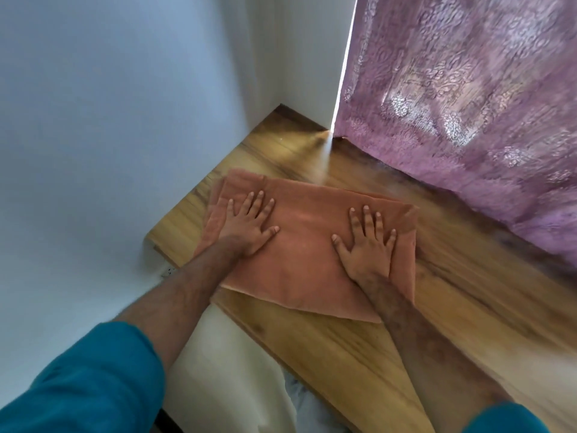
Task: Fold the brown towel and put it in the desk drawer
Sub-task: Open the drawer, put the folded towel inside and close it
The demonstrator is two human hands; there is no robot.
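Both hands (249, 228) seemingly flat on towel (306, 245)

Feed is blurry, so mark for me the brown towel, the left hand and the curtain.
brown towel (307, 245), head view, bare middle between the hands.
left hand (249, 228), head view, back of the hand.
curtain (468, 98), head view, patterned middle.

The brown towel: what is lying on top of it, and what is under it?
Both hands, left and right, press flat on the towel. Under it is the wooden desk; anything beneath the cloth is hidden.
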